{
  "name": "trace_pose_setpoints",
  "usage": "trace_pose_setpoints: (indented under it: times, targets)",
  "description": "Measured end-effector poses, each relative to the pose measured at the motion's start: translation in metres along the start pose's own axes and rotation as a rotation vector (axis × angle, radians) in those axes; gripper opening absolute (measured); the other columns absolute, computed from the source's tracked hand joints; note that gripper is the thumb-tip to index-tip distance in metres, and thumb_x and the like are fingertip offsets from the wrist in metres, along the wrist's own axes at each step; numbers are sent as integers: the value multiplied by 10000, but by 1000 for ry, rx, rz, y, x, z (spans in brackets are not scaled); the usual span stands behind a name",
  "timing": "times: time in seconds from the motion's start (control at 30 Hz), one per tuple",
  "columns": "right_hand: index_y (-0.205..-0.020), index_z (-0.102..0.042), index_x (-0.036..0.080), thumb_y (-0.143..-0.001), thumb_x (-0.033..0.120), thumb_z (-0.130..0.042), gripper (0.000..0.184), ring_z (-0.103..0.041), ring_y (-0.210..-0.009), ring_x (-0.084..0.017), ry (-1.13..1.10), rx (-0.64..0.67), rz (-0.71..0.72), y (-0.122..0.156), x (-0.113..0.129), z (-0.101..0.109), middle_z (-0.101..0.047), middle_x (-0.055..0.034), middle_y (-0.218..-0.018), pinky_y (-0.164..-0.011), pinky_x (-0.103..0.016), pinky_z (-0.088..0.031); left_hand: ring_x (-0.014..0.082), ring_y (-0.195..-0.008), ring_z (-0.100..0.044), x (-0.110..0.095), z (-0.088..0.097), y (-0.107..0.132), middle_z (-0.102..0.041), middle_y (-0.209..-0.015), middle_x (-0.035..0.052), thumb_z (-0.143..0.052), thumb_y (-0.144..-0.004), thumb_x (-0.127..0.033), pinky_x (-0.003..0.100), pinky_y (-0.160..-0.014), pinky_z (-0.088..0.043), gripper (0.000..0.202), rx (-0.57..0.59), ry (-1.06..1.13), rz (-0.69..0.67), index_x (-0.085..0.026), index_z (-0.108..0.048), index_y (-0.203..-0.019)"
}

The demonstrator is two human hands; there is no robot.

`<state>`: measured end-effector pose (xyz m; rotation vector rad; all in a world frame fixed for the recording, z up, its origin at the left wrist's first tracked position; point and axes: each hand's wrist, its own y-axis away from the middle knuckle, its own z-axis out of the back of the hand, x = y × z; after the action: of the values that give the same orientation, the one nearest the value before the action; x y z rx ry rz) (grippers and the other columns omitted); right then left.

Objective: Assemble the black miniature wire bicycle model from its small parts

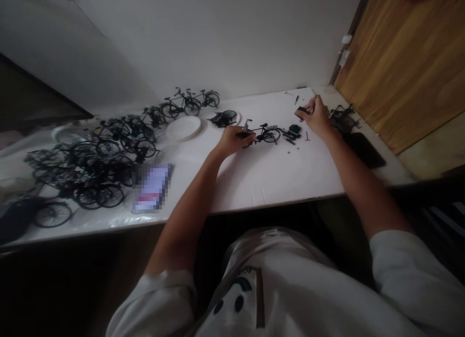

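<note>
A black miniature bicycle (271, 133) stands on the white table, and my left hand (234, 139) is closed around its front end. The front wheel is mostly hidden by the fingers. Farther right, my right hand (314, 115) is closed on a small dark piece (301, 113), held just over the table; its exact kind does not show. Between the hands lie a small dark green block (295, 129) and some thin dark parts (289, 137). A slim T-shaped part (307, 136) lies below my right hand.
Many black miniature bicycles (105, 157) crowd the table's left side. A white plate (184, 128) and a phone with a blurred screen (152, 187) lie nearer. Right of my forearm are a dark flat slab (365, 149) and tangled bicycle parts (343, 118). Wooden board (407, 70) borders the right.
</note>
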<state>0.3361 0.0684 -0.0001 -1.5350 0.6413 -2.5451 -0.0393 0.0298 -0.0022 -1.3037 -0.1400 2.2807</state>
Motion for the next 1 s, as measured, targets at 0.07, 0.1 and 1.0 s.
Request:
trace_pose_setpoints:
  times: [0.07,0.1,1.0]
  targets:
    - [-1218,-504,312,-939,453,-863,476,-750,-891,-259,9,8,17,4,13,-3,-738,-69,-1088,-778,-455,-693,145,-631,-622,-4,-1,0,-809,-796,91,-844,-834,-557,264,-580,-433,471,-10,-2,-9,-121,-906,-1002]
    - [-1212,-515,310,-975,417,-813,396,-750,-944,-260,9,18,32,7,20,-5,-730,-78,-1133,-820,-461,-692,145,-634,-622,-6,-2,0,-811,-800,91,-838,-838,-550,263,-583,-434,460,-14,-4,-17,-122,-906,-990]
    - [-966,-480,317,-945,284,-797,319,-694,-1134,-330,-33,244,429,58,83,-51,-753,-37,-1069,-1156,-662,-518,160,-683,-584,-11,2,-1,-771,-796,75,-787,-875,-531,290,-629,-407,428,-34,-82,-24,-135,-893,-998]
